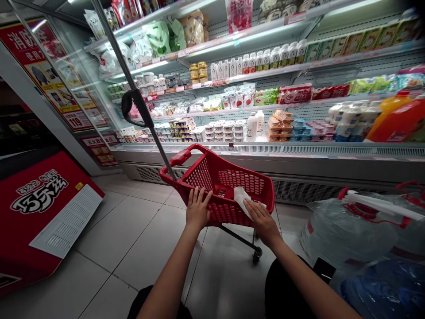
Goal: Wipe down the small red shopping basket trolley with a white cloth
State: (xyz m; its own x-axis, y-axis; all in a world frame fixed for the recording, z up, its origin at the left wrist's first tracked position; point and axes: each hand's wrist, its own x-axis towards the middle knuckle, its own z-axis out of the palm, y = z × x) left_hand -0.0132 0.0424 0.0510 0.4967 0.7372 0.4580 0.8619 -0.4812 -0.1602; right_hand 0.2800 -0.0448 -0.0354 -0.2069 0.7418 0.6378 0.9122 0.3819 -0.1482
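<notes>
Gripping a crumpled white cloth [240, 195], bare right hand [264, 221] presses red latticed plastic cart [222, 212], bare left hand [198, 207] splayed on its side; uneven pushing could roll it.

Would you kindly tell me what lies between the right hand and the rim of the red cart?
In the head view, a white cloth or tissue lies between the right hand and the near rim of the red cart.
</notes>
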